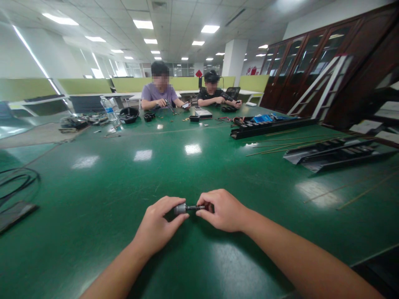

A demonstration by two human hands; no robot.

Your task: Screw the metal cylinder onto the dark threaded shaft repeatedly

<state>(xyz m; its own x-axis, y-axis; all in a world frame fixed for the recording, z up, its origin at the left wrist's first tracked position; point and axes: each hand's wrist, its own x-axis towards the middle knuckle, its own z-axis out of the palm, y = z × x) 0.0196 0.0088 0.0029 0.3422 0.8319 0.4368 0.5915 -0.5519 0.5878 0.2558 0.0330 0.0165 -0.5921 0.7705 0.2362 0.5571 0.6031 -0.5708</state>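
Close in front of me, just above the green table point(131, 178), is a small metal part: a short grey cylinder point(180, 209) with a thin dark shaft point(192, 207) running out to the right. My left hand point(157, 222) pinches the cylinder between thumb and fingers. The far end of the shaft is gripped by the thumb and fingertips of my right hand point(222, 211), which partly hide it. The part lies about level between both hands. Its exact kind is too small to make out.
Black metal channels point(339, 153) and thin brass-coloured rods point(277, 147) lie at the right. Black cable point(18, 182) and a dark flat plate point(15, 215) are at the left. Across the table two people handle tools beside a water bottle point(109, 110) and a black bowl point(129, 115).
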